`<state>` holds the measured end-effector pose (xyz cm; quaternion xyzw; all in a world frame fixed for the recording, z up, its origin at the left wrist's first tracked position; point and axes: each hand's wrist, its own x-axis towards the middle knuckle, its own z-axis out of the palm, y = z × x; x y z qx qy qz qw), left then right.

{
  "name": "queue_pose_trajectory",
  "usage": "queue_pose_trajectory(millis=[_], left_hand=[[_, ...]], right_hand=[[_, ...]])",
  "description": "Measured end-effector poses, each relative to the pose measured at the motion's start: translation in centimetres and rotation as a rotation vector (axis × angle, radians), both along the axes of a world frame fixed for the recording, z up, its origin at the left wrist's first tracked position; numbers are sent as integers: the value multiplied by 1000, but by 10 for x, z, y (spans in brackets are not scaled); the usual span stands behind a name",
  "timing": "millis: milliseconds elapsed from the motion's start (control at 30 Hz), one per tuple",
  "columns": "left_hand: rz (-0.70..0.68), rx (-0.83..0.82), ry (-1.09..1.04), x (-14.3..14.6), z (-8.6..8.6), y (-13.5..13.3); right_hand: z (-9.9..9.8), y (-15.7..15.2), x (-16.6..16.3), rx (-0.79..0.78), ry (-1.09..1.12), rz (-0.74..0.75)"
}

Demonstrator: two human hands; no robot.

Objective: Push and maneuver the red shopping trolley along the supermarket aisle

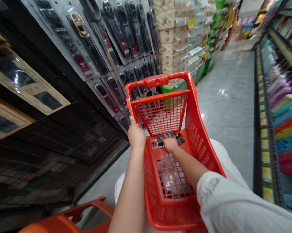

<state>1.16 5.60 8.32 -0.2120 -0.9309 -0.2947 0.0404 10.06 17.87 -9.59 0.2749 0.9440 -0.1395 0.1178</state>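
While above grey shop tiles [230, 106], left grip [137, 134] around basket rim [205, 129], right grip [169, 142] spread.

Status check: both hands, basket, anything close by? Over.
Left hand at side of red basket. Right hand inside, spread over dark item. Orange frame nearby, lower left of view.

Packaged belts [126, 30] hang beside stacked beige packs [171, 40], across grey floor tiles [235, 113] from colourful goods [290, 131].

The right hand [169, 143] partly hides a dark item [180, 140] (kind unclear); orange frame [53, 225] cropped.
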Motion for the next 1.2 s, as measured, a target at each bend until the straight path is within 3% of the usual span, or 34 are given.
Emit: queue_pose_trajectory(millis=[133, 233, 333, 433, 533, 667, 767, 967, 1033, 1133, 1200], left_hand=[[-10, 22, 4, 0, 0, 0], [-15, 29, -3, 1, -1, 1], [-16, 38, -2, 1, -1, 1], [-10, 49, 6, 1, -2, 0], [0, 36, 7, 0, -3, 0], [12, 31, 11, -1, -3, 0], [12, 69, -3, -1, -3, 0], [2, 76, -24, 0, -3, 1], [-10, 92, -22, 2, -2, 1], [-10, 62, -23, 3, -1, 1], [-5, 35, -24, 4, 1, 0]], right_hand=[[-3, 17, 23, 79, -20, -295], [-2, 4, 16, 118, 26, -380], [1, -23, -11, 86, 86, -298], [4, -44, -40, -2, 98, -82], [7, -47, -57, -79, 79, 103], [13, -40, -53, -138, 13, 246], [17, -56, -39, -148, -65, 248], [12, -124, -2, -84, -158, 61], [10, -120, 7, -64, -117, 115], [12, -80, 19, -51, -40, 218], [15, -46, 24, -49, -77, 73]])
